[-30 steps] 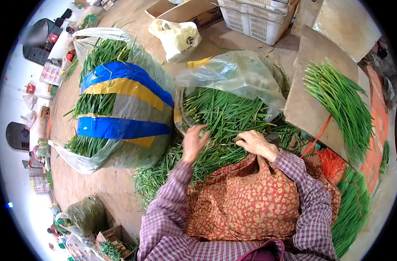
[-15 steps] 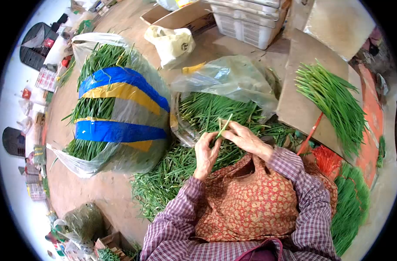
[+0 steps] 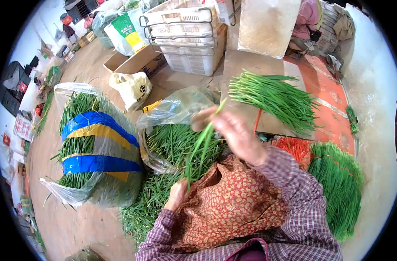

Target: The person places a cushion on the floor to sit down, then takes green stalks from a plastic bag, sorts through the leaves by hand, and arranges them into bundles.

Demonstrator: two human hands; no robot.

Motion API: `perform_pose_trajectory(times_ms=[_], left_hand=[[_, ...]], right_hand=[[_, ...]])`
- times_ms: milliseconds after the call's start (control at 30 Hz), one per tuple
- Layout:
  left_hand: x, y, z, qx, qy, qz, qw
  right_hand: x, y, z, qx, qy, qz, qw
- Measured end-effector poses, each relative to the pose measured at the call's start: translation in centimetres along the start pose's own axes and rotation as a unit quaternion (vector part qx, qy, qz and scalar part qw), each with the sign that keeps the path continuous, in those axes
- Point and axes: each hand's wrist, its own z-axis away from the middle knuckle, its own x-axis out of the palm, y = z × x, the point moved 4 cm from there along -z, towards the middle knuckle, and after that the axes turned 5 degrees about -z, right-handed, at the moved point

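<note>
My right hand [image 3: 236, 132], raised and blurred, pinches a few long green stalks [image 3: 202, 141] near their pale ends. The leaves hang down toward my left hand [image 3: 176, 194], which is closed low beside the flowered cloth [image 3: 239, 198] on my lap; whatever it grips is too small to make out. Behind them an open clear bag [image 3: 176, 102] holds many green stalks [image 3: 172, 141]. Loose leaves [image 3: 142, 217] are heaped left of my lap. A neat bunch of stalks [image 3: 274, 100] lies on the board [image 3: 237, 65] at the right.
A full bag with blue and yellow bands [image 3: 102, 163] stands at the left. Red ties [image 3: 292, 148] and a large tied bundle [image 3: 335, 191] are at the right. White crates [image 3: 185, 39], a carton [image 3: 142, 58] and a cream bag [image 3: 131, 89] stand behind. A person [image 3: 307, 21] is at the back right.
The view has swung to the right. My hands, together half a second ago, are now apart: the right has risen with the stalks, the left has dropped to the cloth.
</note>
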Motion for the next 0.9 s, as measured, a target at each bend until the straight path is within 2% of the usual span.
perform_pose_trajectory(times_ms=[67, 133, 200, 233, 267, 333, 367, 400, 433, 467, 533, 567, 600, 633, 667, 700, 733, 767, 800, 833, 900], left_hand=[[1.3, -3.3, 3.2, -0.054, -0.164, -0.155, 0.973], [1.3, -6.2, 6.0, -0.11, -0.193, -0.187, 0.957], [-0.1, -8.8, 7.9, -0.186, -0.247, -0.15, 0.939], [0.2, -11.9, 9.5, -0.187, -0.222, -0.182, 0.939], [-2.2, -10.0, 9.6, -0.171, -0.161, -0.232, 0.944], [-3.6, -10.9, 9.0, -0.153, -0.102, -0.206, 0.961], [-5.2, -9.2, 7.2, -0.174, -0.093, -0.157, 0.968], [-5.3, -9.1, 5.9, -0.189, -0.044, -0.052, 0.98], [-5.8, -7.5, 4.1, -0.195, -0.009, -0.005, 0.981], [-6.3, -6.1, 2.2, -0.186, 0.013, 0.016, 0.982], [-2.9, -7.6, -0.6, -0.098, 0.107, -0.001, 0.989], [-2.5, -6.3, -2.3, -0.086, 0.11, -0.056, 0.989], [-1.8, -5.4, -3.8, -0.128, 0.071, -0.029, 0.989], [-0.5, -5.3, -5.0, -0.109, 0.067, -0.061, 0.99], [0.9, -5.3, -5.7, -0.089, 0.061, -0.093, 0.99], [2.3, -5.2, -5.9, -0.09, 0.036, -0.117, 0.988], [3.4, -4.9, -5.9, -0.088, 0.011, -0.143, 0.986], [4.0, -4.5, -5.4, -0.089, -0.011, -0.161, 0.983], [5.1, -4.8, -4.9, -0.085, -0.025, -0.215, 0.973], [5.5, -5.0, -4.1, -0.089, -0.014, -0.214, 0.973], [5.6, -5.0, -2.3, -0.09, -0.008, -0.212, 0.973]], right_hand=[[-2.3, -4.6, 0.0, 0.0, 0.055, -0.066, 0.996], [-5.3, -9.2, 0.3, -0.027, 0.142, 0.05, 0.988], [-9.0, -12.0, 0.6, -0.056, 0.21, 0.337, 0.916], [-9.9, -13.1, 0.0, -0.128, 0.187, 0.477, 0.849], [-10.4, -13.5, -0.7, -0.199, 0.158, 0.598, 0.76], [-12.2, -12.1, -2.1, -0.187, 0.124, 0.635, 0.739], [-14.5, -10.5, -2.7, -0.187, 0.116, 0.625, 0.749], [-17.4, -8.3, -3.4, -0.143, 0.106, 0.658, 0.732], [-18.8, -6.1, -3.9, -0.098, 0.097, 0.69, 0.71], [-18.5, -4.4, -4.1, -0.096, 0.093, 0.687, 0.714], [-18.6, -0.7, -4.0, 0.05, 0.042, 0.738, 0.672], [-16.8, 0.5, -3.4, -0.011, 0.04, 0.738, 0.674], [-14.5, 1.2, -3.3, -0.059, 0.021, 0.691, 0.72], [-11.7, 1.9, -3.2, -0.106, 0.004, 0.639, 0.762], [-8.3, 2.5, -3.0, -0.11, -0.024, 0.543, 0.832], [-5.0, 3.9, -2.6, -0.116, -0.119, 0.546, 0.821], [-3.2, 7.5, -1.4, -0.132, -0.151, 0.516, 0.833], [-1.0, 11.7, -0.2, -0.155, -0.243, 0.503, 0.815], [0.2, 16.0, 1.3, 0.01, -0.293, 0.476, 0.829], [1.2, 19.4, 2.6, 0.065, -0.332, 0.479, 0.81], [0.5, 25.5, 5.3, 0.066, -0.348, 0.439, 0.825]])
